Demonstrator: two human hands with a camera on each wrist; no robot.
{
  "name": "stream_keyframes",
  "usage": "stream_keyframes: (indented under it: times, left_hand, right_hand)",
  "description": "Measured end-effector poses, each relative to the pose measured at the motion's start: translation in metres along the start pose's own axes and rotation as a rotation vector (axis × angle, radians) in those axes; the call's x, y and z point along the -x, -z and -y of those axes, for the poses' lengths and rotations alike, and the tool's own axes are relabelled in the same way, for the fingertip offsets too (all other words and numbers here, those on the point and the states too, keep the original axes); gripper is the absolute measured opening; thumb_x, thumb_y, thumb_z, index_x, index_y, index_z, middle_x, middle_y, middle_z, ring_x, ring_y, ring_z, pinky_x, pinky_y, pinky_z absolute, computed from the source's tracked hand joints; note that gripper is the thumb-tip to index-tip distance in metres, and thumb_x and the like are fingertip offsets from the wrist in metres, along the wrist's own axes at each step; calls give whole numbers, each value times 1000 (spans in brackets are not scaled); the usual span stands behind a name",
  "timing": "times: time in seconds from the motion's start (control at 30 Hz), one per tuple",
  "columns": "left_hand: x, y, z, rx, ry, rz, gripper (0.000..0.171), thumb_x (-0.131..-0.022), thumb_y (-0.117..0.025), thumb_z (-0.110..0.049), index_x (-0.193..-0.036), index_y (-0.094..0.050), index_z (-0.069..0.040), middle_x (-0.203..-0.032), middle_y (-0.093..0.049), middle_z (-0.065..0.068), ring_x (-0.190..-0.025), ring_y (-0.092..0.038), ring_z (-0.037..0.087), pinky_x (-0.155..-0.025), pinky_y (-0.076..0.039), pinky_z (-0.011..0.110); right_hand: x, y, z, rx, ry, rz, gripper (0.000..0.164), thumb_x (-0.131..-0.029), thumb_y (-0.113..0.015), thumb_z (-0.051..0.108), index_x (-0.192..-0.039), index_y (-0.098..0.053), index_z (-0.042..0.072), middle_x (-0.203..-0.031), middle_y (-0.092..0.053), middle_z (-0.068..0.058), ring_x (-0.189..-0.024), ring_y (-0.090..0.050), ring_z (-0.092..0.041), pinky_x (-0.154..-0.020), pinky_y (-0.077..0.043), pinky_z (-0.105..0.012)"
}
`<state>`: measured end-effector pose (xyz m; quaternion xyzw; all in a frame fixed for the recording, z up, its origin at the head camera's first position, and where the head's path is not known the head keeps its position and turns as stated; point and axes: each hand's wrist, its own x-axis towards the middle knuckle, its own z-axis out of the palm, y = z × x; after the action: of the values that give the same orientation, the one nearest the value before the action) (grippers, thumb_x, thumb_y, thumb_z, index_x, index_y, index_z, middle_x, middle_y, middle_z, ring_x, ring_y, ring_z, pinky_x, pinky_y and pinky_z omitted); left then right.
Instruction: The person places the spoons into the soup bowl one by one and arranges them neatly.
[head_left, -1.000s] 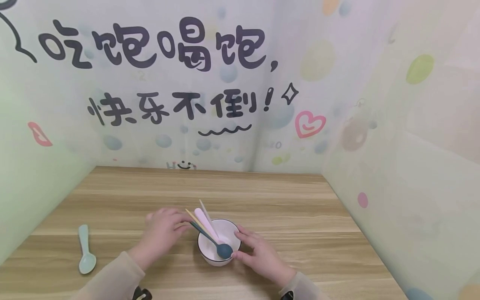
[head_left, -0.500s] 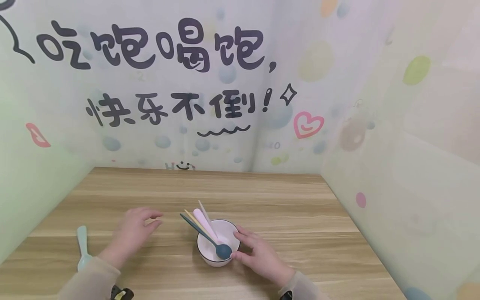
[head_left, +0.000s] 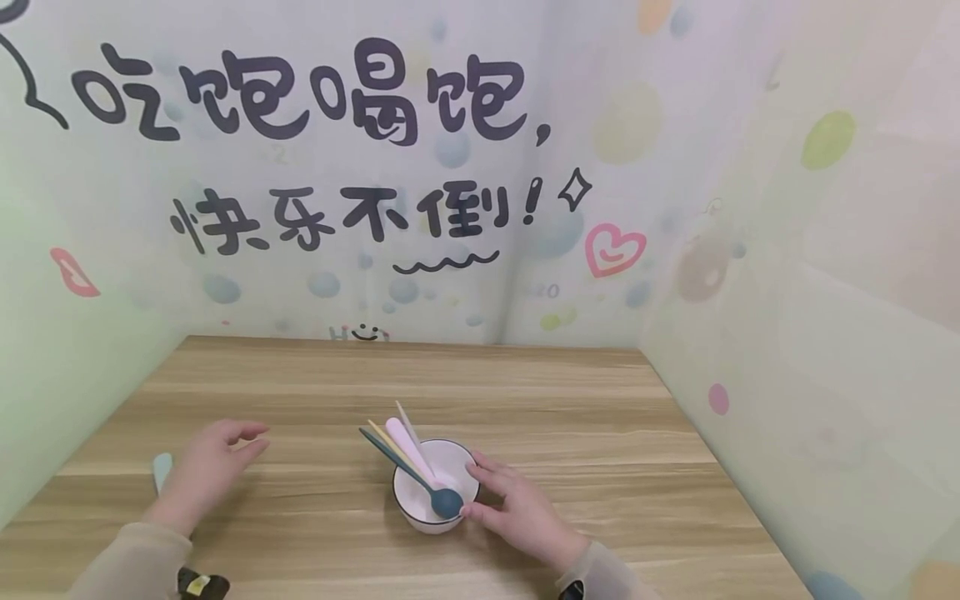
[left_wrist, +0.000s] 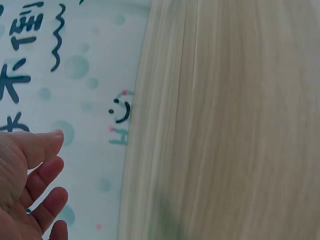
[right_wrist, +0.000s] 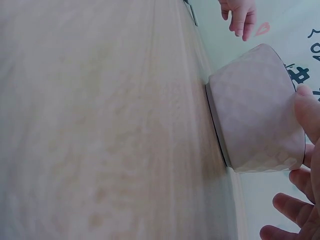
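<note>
A white bowl (head_left: 411, 510) with a dark rim stands upright on the table. In it lean a dark teal spoon (head_left: 447, 502), its bowl end up at the near rim, a pink handle (head_left: 406, 440), a thin yellow handle (head_left: 381, 432) and a pale thin handle (head_left: 404, 414). My right hand (head_left: 525, 508) holds the bowl's right side, thumb and fingers at the rim; the right wrist view shows the bowl's faceted outside (right_wrist: 257, 115). Off to the left, my left hand (head_left: 213, 467) holds nothing, fingers loosely bent. A light blue-green spoon (head_left: 161, 471) lies partly hidden behind its wrist.
The wood-grain table (head_left: 600, 433) ends at a printed back wall (head_left: 465, 308) with large dark writing. A plain pale wall (head_left: 67, 375) borders the left side, and another printed wall (head_left: 840, 358) stands at the right.
My left hand has moved left, away from the utensil handles in the bowl, and its arm now covers most of the blue-green spoon. My right hand and the bowl have stayed put.
</note>
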<state>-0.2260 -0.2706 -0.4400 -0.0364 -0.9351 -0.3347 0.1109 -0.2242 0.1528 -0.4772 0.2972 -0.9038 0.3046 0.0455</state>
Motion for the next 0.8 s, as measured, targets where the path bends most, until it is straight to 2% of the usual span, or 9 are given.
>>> stream_keyframes:
  times: [0.33, 0.5, 0.6, 0.67, 0.8]
  left_hand:
    - [5, 17, 41, -24, 85, 28, 40, -99, -52, -25, -122, -58, 7, -122, -53, 34, -109, -47, 53, -82, -40, 62]
    - [8, 28, 58, -19, 186, 75, 52, -101, -45, -37, -128, -52, 7, -128, -48, 35, -109, -46, 51, -79, -42, 59]
    - [10, 32, 69, -10, 245, 78, 56, -101, -42, -40, -131, -49, 7, -132, -44, 36, -111, -44, 52, -80, -41, 60]
    - [11, 34, 76, -13, 260, 61, 53, -102, -43, -36, -131, -48, 8, -132, -42, 37, -113, -42, 55, -82, -39, 62]
    - [14, 37, 88, -45, 267, 28, 39, -96, -42, -12, -128, -49, 10, -132, -39, 40, -116, -35, 60, -87, -32, 67]
  right_hand:
    - [0, -1, -1, -12, -7, 11, 68, -87, -61, 55, -136, -54, 9, -147, -45, -2, -132, -44, -27, -104, -37, -47]
    - [0, -2, -1, -14, -2, 7, 68, -87, -61, 54, -136, -54, 9, -146, -45, -3, -131, -44, -27, -103, -38, -46]
    - [-1, -2, -1, -13, -1, 4, 67, -87, -62, 54, -136, -55, 8, -146, -45, -4, -131, -45, -27, -103, -38, -46]
    - [-1, -2, -1, -11, 1, 2, 67, -87, -62, 54, -136, -55, 8, -146, -46, -4, -131, -44, -27, -103, -38, -46]
    - [-1, -2, -1, -11, 1, 2, 67, -87, -62, 53, -136, -55, 8, -146, -46, -4, -132, -44, -27, -104, -37, -46]
